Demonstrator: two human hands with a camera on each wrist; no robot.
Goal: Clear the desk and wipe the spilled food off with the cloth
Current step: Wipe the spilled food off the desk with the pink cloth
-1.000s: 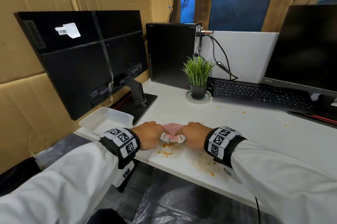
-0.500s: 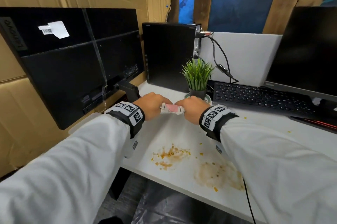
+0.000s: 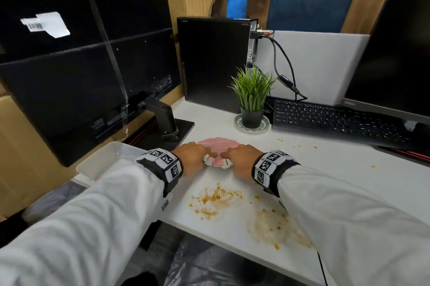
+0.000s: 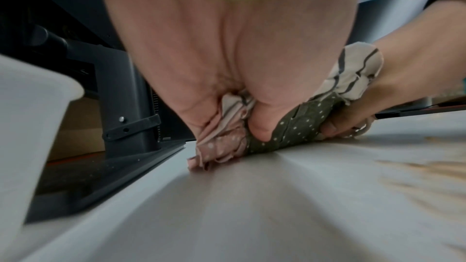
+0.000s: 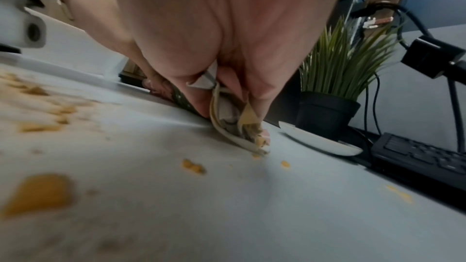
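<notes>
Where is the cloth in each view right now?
Head: cloth centre, on the desk between both hands.
Left wrist: cloth right of centre, bunched under the left hand.
Right wrist: cloth centre, under the right hand.
Shared landmark: potted plant, seen in the head and right wrist views.

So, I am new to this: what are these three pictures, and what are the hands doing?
No machine here: a person wears three cameras. The head view looks down at the white desk; each wrist view looks along one hand. The left hand and right hand both grip a pink cloth lying on the desk. Orange spilled food lies nearer the person, not yet wiped. Behind stand a potted plant, a keyboard and two monitors; a white tray sits at the left.
</notes>
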